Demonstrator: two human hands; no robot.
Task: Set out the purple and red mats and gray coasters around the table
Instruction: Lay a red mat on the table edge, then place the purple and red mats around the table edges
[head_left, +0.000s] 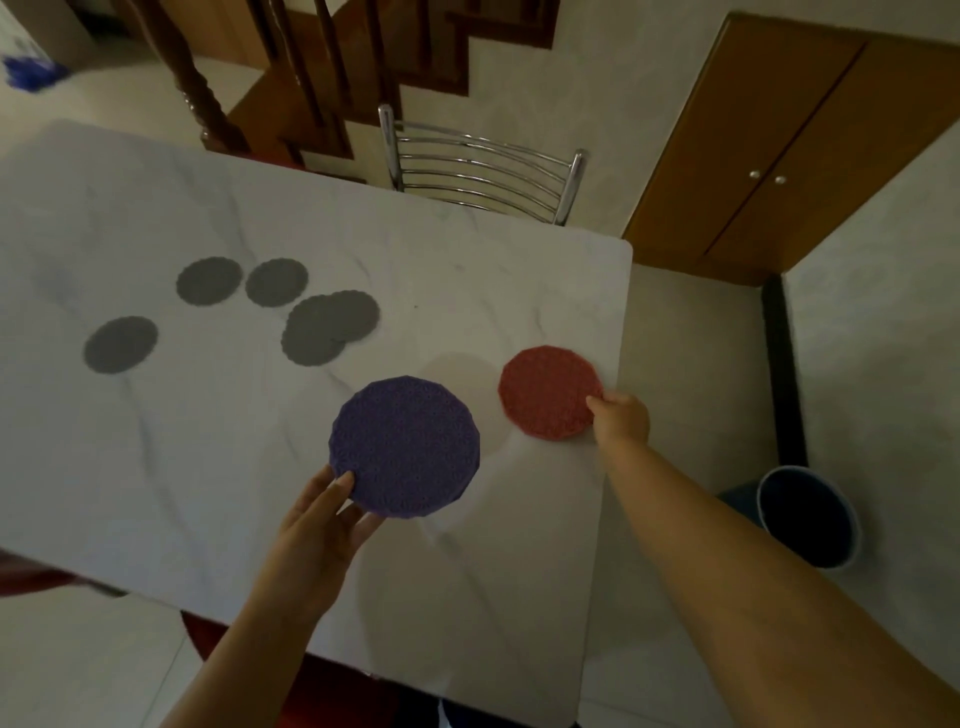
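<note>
My left hand (319, 525) grips the near edge of a round purple mat (405, 447), which is raised a little above the white marble table (208, 467) and casts a pale shadow. A round red mat (548, 392) lies near the table's right edge, and my right hand (621, 421) pinches its near right rim. Several gray coasters lie in the middle of the table: one at the left (120, 344), two side by side further back (209, 281) (276, 281), and two overlapping (317, 332).
A chrome-backed chair (483, 171) stands at the table's far side, with a wooden staircase behind it. A brown cabinet (769, 150) fills the far right corner. A dark blue bucket (808, 514) sits on the floor right of the table. A red seat (208, 634) shows below the near edge.
</note>
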